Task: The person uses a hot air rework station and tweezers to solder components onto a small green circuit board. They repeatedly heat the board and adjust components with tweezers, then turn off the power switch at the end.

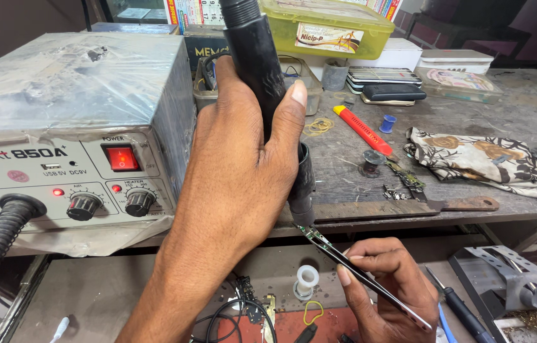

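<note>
A black hot-air handle [262,76] is gripped by the left hand [243,159]; tweezers [370,279] are pinched in the right hand's [389,286] fingers [344,274]. Beyond, a lidded yellow box [325,28] is seen, contents unclear.

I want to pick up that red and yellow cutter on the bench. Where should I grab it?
Take the cutter by the middle of its long red body, coming down from above. It lies flat and slanted on the bench, with bare space along both long sides for fingers. Avoid the lower end near the small parts.
</note>
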